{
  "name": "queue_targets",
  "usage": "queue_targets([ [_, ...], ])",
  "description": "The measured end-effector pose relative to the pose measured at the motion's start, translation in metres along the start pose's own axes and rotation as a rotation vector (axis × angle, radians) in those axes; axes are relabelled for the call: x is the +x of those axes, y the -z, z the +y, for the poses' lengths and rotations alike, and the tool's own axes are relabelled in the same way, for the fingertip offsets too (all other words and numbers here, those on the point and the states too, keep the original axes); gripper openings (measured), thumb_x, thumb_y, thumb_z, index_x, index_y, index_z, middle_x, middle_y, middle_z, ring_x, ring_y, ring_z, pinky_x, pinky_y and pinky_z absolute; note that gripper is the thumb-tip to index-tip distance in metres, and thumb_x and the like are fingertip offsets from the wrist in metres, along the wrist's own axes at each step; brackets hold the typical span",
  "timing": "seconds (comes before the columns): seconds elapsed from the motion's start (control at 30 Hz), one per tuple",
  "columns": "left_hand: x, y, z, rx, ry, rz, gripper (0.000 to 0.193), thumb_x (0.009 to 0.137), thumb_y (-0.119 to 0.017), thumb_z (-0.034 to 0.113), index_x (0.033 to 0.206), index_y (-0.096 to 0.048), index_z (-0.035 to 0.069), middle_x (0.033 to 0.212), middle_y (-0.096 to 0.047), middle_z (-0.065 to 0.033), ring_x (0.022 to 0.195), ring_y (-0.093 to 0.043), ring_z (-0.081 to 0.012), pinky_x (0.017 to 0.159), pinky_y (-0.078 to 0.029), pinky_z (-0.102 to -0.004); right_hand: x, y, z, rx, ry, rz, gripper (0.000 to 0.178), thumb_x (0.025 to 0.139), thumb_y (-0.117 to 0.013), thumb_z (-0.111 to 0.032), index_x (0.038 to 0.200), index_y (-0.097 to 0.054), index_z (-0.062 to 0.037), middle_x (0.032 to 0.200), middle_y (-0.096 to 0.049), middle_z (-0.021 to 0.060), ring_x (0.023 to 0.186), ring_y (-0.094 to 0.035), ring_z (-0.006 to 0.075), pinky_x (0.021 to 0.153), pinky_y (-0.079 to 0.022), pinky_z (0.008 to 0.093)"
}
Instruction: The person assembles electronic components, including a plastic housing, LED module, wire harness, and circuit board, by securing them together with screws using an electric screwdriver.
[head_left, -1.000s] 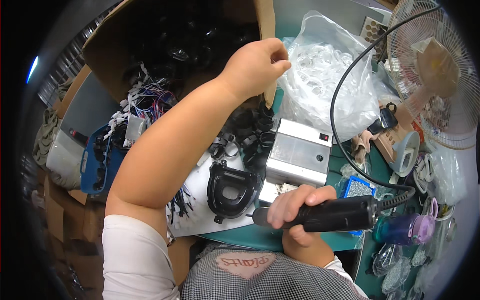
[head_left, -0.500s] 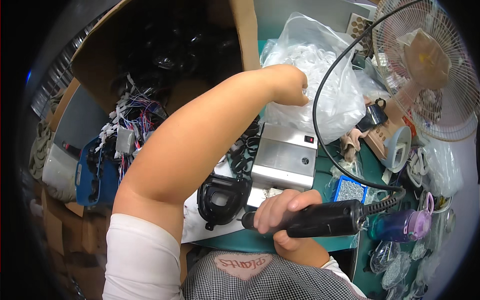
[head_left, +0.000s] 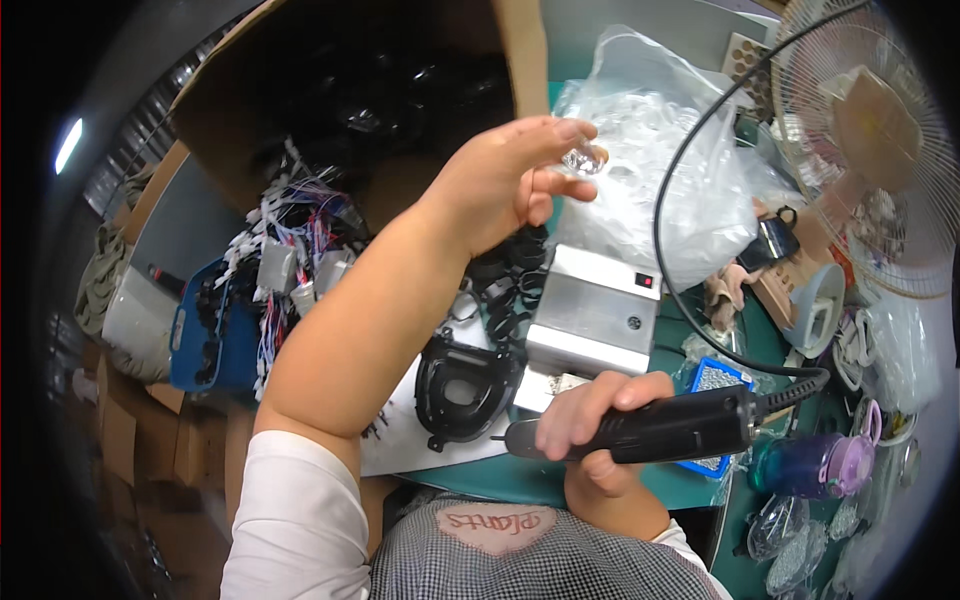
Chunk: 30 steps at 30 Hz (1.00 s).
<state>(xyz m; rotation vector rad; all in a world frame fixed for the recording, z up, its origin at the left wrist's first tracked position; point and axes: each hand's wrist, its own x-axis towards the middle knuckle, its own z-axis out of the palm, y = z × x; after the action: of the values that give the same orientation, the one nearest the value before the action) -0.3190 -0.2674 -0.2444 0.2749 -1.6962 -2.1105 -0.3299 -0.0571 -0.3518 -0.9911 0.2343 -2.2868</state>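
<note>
My left hand [head_left: 490, 185] is raised by the near left side of a clear plastic bag [head_left: 690, 225] full of transparent parts. Between its fingertips is a small clear plastic piece [head_left: 581, 162]; the other fingers are loosely bent. Low in front of me, my right hand [head_left: 598, 412] wraps round a black corded electric screwdriver [head_left: 685, 425], whose thin bit points left. Just left of that bit, a black plastic housing [head_left: 432, 395] with an oval opening lies on a white sheet [head_left: 400, 450]. Behind the screwdriver stands a silver metal box [head_left: 590, 318] with a red switch.
A big cardboard box [head_left: 525, 50] of dark shiny parts stands far left. Bundled wires [head_left: 290, 230] hang above a blue bin [head_left: 185, 345]. Rightward are a blue tray [head_left: 715, 375] of small metal pieces, a purple bottle [head_left: 810, 465] and a fan [head_left: 870, 130]. The screwdriver's cord [head_left: 660, 210] arches across the bag.
My left hand has drawn back from the bag toward me and left, the clear piece now showing in its fingertips. My right hand keeps its grip on the screwdriver. The whole view has shifted slightly.
</note>
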Motion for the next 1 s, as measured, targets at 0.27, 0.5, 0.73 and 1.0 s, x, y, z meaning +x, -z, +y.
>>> queue_targets([
  [0.27, -0.102, 0.018, -0.028, -0.039, 0.243, 0.172, 0.033, 0.091, -0.055, 0.012, 0.122, -0.054, 0.0, 0.108, -0.062, -0.0117, 0.083, -0.065, -0.0138, 0.058, -0.054, -0.0215, 0.0, -0.004, 0.004, -0.068, 0.004, 0.032, 0.046, 0.08, -0.072, -0.011, 0.108, -0.036, -0.0097, 0.079, -0.052, 0.0077, 0.061, -0.059, 0.0183, 0.058, -0.052, 0.033],
  [0.5, -0.16, 0.03, -0.054, 0.331, 0.38, 0.352, 0.024, 0.088, -0.062, 0.013, 0.109, -0.064, 0.002, 0.091, -0.065, -0.0047, 0.081, -0.063, -0.0108, 0.062, -0.052, -0.023, -0.001, 0.001, 0.009, -0.1, 0.028, -0.015, 0.048, 0.081, -0.07, -0.009, 0.115, -0.037, -0.0076, 0.081, -0.053, 0.0083, 0.063, -0.06, 0.0192, 0.057, -0.052, 0.0332],
  [0.73, -0.201, 0.043, -0.087, 1.379, -0.004, 0.421, 0.016, 0.073, -0.072, 0.011, 0.087, -0.066, 0.009, 0.079, -0.066, -0.0072, 0.082, -0.062, -0.0303, 0.072, -0.047, -0.0367, 0.0, 0.004, 0.015, -0.112, 0.034, -0.033, 0.053, 0.081, -0.071, -0.009, 0.122, -0.038, -0.0064, 0.083, -0.055, 0.0095, 0.063, -0.06, 0.0205, 0.058, -0.052, 0.0341],
  [1.0, -0.199, 0.041, -0.121, 1.538, -0.246, 0.351, 0.016, 0.069, -0.074, 0.015, 0.072, -0.059, 0.01, 0.073, -0.062, -0.004, 0.096, -0.059, -0.0275, 0.083, -0.039, -0.0431, 0.002, 0.006, 0.014, -0.137, 0.056, 0.019, 0.053, 0.08, -0.072, -0.013, 0.124, -0.042, -0.0073, 0.082, -0.054, 0.0082, 0.06, -0.059, 0.0205, 0.056, -0.052, 0.0346],
])
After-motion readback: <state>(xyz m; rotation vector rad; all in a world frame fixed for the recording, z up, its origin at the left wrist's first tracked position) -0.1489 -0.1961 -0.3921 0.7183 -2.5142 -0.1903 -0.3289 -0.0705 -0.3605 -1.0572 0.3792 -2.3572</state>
